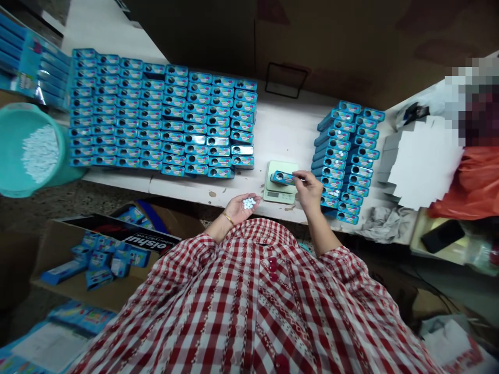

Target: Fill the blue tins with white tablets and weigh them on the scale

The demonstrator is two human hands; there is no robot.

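Note:
My left hand (236, 209) is palm up at the table's front edge, fingers slightly curled around a small heap of white pellets (249, 203). To its right, a small pale green weighing scale (279, 197) stands on the table, with its display toward me. A small blue box (281, 177) with a dark oval opening lies on the scale's plate. White shows inside that opening. My right hand (308, 190) reaches over the scale's right side, thumb and fingertips closed at the box's right end.
Rows of matching blue boxes (152, 117) fill the table's left; stacked blue boxes (348, 161) stand right, some with white in their openings. A turquoise tub (15, 150) holds white pieces. A carton (50, 244) contains blue packs. Cardboard (331, 47) rises behind; a phone (442, 235) lies right.

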